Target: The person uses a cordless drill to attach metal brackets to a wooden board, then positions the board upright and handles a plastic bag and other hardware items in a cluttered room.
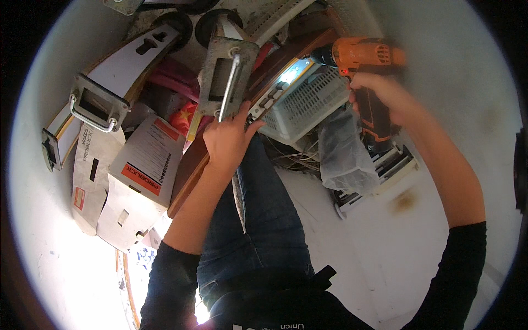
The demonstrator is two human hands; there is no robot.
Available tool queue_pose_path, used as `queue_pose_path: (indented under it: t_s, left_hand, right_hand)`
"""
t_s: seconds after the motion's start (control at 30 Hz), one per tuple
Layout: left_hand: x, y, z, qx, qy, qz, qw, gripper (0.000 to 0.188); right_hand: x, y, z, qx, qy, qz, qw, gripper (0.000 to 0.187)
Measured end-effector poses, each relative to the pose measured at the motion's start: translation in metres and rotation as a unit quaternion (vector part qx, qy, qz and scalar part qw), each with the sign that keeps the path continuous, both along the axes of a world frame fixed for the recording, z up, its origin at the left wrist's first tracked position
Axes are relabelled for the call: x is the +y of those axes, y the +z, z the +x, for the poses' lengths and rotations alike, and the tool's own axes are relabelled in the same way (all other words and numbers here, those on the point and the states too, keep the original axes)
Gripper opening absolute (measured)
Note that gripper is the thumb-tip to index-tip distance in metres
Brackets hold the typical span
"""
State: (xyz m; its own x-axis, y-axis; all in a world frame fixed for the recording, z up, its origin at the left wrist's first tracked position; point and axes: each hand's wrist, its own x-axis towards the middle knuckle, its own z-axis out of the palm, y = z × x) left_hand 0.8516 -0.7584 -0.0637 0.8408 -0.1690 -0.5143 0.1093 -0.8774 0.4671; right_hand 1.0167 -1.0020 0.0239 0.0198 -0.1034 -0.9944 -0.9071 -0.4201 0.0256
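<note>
In my right hand (379,96) is an orange and black cordless drill (360,54), gripped by its handle, with the chuck facing left. Its lamp shines on a long, narrow pale strip (268,103) with small blocky fittings, which runs along a brown wooden board (190,179). The chuck is close to the strip's far end; whether the bit touches it I cannot tell. At the near end, my left hand (225,140) has its index finger and thumb closed about the strip. A metal plate with a bar handle (228,71) stands just beyond those fingers.
White and orange cartons (146,165) and another handled metal plate (99,103) lie to the left. Under the drill are a white plastic basket (297,113), a clear plastic bag (344,148) and a slotted white frame (399,170). Pale walls curve round both sides.
</note>
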Motion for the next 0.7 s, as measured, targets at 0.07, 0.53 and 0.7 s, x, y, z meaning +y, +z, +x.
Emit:
queue_pose_path:
  t_s: [0.07,0.53,0.7]
  left_hand:
    - [-0.002,0.005,-0.004,-0.053,0.012,-0.041,0.998,0.05]
    - [-0.039,0.011,0.025,-0.045,0.027,-0.08,0.995,0.051]
    - [-0.081,0.013,0.05,-0.049,0.05,-0.128,0.989,0.035]
  right_hand:
    - [-0.002,0.0,0.0,-0.006,-0.004,0.006,1.0,0.022]
    - [-0.006,0.002,-0.007,-0.058,-0.017,-0.008,0.998,0.018]
    - [-0.009,0.004,-0.007,-0.078,0.008,0.008,0.997,0.018]
